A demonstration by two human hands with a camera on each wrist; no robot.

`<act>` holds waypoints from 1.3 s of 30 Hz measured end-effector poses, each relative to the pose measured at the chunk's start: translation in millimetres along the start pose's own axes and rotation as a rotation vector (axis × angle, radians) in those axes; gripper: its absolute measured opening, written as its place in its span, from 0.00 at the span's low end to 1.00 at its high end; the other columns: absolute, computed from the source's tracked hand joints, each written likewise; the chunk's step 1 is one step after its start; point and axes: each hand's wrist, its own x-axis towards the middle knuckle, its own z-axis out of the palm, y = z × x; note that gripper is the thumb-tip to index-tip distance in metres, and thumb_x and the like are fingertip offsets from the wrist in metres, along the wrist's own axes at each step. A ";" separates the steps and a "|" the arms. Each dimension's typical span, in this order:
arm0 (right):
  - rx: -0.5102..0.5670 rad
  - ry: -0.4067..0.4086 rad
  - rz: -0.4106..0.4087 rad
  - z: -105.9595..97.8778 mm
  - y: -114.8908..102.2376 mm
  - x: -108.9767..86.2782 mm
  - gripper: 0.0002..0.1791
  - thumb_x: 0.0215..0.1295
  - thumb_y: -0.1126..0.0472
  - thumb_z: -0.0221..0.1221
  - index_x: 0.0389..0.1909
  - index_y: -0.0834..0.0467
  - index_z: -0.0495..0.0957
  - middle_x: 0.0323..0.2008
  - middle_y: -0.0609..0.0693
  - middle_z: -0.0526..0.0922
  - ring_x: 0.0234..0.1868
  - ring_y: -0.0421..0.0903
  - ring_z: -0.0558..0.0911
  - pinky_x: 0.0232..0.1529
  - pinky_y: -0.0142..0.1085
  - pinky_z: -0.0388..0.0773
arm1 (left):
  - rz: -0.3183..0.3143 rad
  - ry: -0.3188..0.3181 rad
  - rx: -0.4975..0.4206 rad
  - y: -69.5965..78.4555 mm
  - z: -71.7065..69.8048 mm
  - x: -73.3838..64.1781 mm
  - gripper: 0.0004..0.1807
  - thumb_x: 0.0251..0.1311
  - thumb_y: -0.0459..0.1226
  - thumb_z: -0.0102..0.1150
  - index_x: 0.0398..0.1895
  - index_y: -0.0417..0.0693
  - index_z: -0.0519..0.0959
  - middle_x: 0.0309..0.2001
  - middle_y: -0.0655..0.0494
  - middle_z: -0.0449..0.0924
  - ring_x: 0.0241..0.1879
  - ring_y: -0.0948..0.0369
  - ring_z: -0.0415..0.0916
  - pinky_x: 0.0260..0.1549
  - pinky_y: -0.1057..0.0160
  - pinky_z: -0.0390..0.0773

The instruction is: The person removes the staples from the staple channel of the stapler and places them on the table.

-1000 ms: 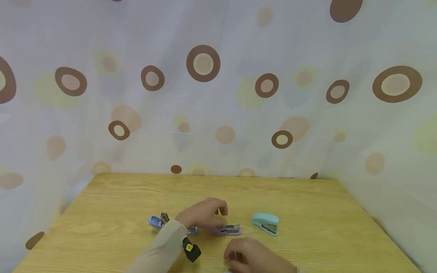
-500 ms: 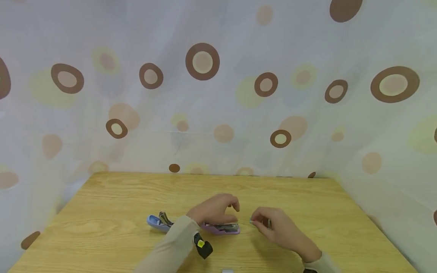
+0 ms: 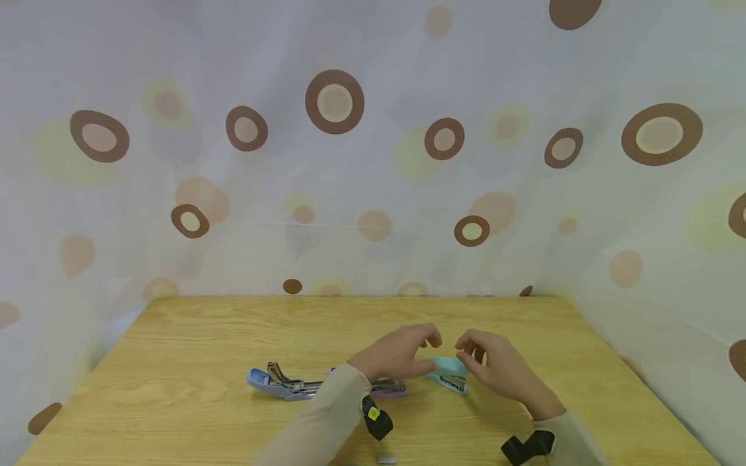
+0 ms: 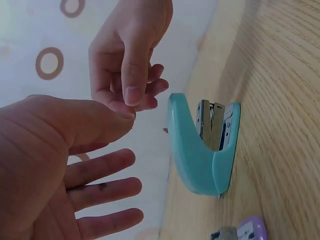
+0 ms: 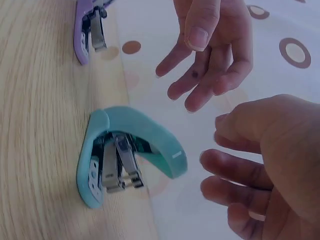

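Observation:
A teal stapler [image 3: 449,367] stands on the wooden table between my hands, its cover raised over the metal magazine [image 5: 120,162]. My left hand [image 3: 396,353] hovers at its left end, the fingers loosely spread and empty in the left wrist view. Over its right end is my right hand [image 3: 495,362], fingers loosely bent with thumb and index close together; nothing shows in them. In the right wrist view the right fingertips are apart from the stapler's cover. A purple stapler [image 3: 392,388], partly hidden by the left forearm, lies just left of the teal one.
Further left lies a blue stapler [image 3: 268,382], folded wide open with its metal magazine tilted up. A small grey metallic piece [image 3: 386,459] is at the table's near edge. Behind the table [image 3: 175,330] hangs a spotted curtain [image 3: 373,162].
My right hand has come up from the near edge to the teal stapler, passing in front of it half a second ago. My left hand has shifted right, away from the purple stapler.

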 end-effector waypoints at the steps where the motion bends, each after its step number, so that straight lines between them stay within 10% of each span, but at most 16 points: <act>1: -0.001 -0.017 0.010 -0.6 1.2 -0.3 0.05 0.61 0.68 0.63 0.35 0.56 0.78 0.25 0.41 0.79 0.21 0.29 0.72 0.22 0.28 0.72 | -0.003 0.001 -0.004 -0.1 1.8 2.2 0.18 0.65 0.39 0.58 0.56 0.48 0.71 0.55 0.54 0.75 0.55 0.55 0.75 0.52 0.68 0.73; 18: 0.087 -0.302 0.166 -12.1 17.7 -5.1 0.16 0.65 0.56 0.61 0.45 0.64 0.76 0.33 0.47 0.78 0.25 0.33 0.76 0.26 0.30 0.75 | -0.127 -0.050 0.169 -0.2 34.5 34.5 0.20 0.62 0.43 0.62 0.56 0.54 0.72 0.57 0.59 0.72 0.47 0.67 0.70 0.42 0.70 0.73; 28: 0.218 -0.413 0.181 0.6 29.1 -12.5 0.12 0.65 0.54 0.61 0.40 0.58 0.76 0.30 0.44 0.79 0.27 0.34 0.77 0.28 0.31 0.76 | -0.088 -0.053 0.148 5.7 43.9 38.7 0.17 0.63 0.41 0.61 0.53 0.51 0.72 0.44 0.60 0.79 0.36 0.70 0.72 0.37 0.74 0.72; 39: 0.327 -0.418 0.199 16.1 41.3 -17.9 0.09 0.65 0.59 0.61 0.39 0.61 0.78 0.25 0.46 0.79 0.22 0.30 0.72 0.23 0.29 0.72 | 0.071 -0.015 0.224 7.3 44.1 40.7 0.18 0.63 0.34 0.59 0.55 0.58 0.78 0.48 0.60 0.79 0.46 0.67 0.76 0.43 0.73 0.74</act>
